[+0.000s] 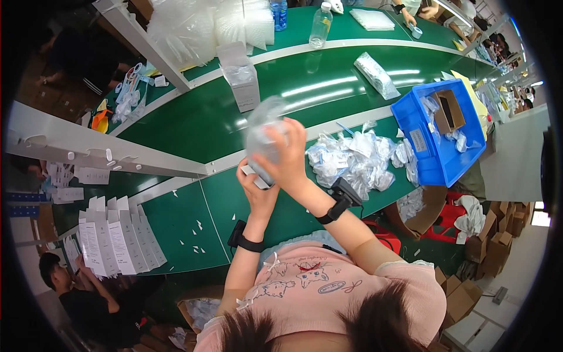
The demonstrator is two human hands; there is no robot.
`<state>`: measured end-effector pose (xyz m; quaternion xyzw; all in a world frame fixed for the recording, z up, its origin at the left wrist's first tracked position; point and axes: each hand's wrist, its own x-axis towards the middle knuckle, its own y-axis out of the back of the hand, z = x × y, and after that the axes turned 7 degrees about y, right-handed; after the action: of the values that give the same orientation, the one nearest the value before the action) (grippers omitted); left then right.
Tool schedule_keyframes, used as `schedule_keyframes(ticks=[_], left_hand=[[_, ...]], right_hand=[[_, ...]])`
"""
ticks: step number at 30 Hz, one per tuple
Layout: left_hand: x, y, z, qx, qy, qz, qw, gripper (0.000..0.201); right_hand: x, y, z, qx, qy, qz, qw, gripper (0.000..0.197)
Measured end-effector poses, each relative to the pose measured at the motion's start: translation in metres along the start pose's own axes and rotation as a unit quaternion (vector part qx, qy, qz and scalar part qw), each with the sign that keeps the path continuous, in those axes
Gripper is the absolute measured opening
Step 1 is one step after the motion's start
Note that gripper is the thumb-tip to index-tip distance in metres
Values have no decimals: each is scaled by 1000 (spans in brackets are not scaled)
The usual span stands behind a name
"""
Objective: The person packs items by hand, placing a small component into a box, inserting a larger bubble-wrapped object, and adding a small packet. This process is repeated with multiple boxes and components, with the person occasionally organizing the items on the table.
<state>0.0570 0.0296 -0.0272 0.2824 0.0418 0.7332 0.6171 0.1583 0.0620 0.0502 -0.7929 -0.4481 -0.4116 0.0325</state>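
Observation:
In front of my chest, above the green table, both hands are raised close together. My right hand (289,154) is closed round a greyish thing in clear plastic wrap (264,132), blurred by motion. Just below it, my left hand (255,186) grips a small white box (258,178), mostly covered by my fingers. The wrapped thing's lower end meets the box; whether it is inside, I cannot tell. Right of my hands lies a heap of clear bags with white contents (352,155). Beyond them stands an open white carton (241,88) with plastic packing at its top.
A blue bin (446,141) holding an open brown box stands tilted at the right. Several white cartons (120,237) line the table's left end. A plastic-wrapped package (376,76) and a clear bottle (321,26) are farther back. A metal post (146,149) rises at the left.

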Motion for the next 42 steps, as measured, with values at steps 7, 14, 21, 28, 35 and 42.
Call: schedule_keyframes(ticks=[7,14,21,28,35,42], left_hand=[[-21,4,-25,-150,24,54,987,73],[-30,40,-11,-42,-19,-75,996,78],[-12,57,13,22,-18,-134,991,40],[6,58,15,25,71,-91,993,18],[20,53,3,-16,133,-79,988,15],[17,52,5,-19,160,-58,985,12]], right_hand=[[-39,39,45,75,149,-214,963,44],[-57,69,156,-205,21,-386,899,39],[-51,86,144,8,32,-321,947,27],[-23,86,46,320,-214,-113,916,31],[-44,43,8,119,182,-306,927,18],[-46,50,8,-107,281,-416,858,24]])
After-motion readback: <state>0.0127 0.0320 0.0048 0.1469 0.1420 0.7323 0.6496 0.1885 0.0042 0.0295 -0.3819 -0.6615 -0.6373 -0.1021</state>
